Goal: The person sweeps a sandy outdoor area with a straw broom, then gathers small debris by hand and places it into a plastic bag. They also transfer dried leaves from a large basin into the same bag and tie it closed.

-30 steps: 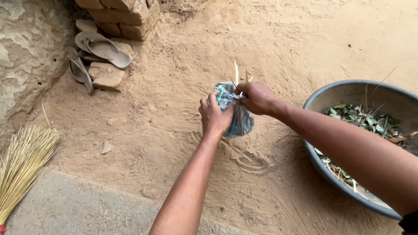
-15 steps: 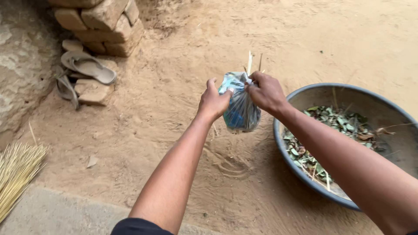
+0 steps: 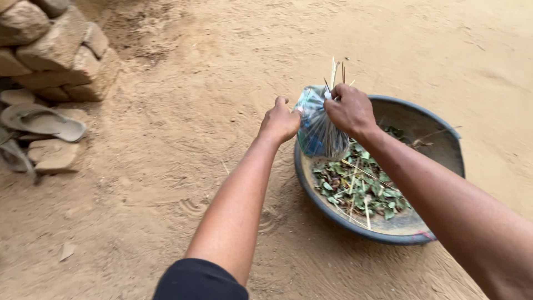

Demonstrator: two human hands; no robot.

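Spillage risk: your left hand (image 3: 280,121) and right hand (image 3: 350,109) are clenching the thin plastic bag (image 3: 317,129) over the basin rim (image 3: 311,189), so sticks (image 3: 336,72) could be tearing it.

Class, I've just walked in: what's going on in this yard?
A person grips a clear plastic bag with both hands, the left hand at its side and the right hand at its top, where thin sticks poke out. The bag hangs over the rim of a round basin holding leaves, on sandy ground.

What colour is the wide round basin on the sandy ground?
Dark grey-blue round basin, dusty tan inside; head view.
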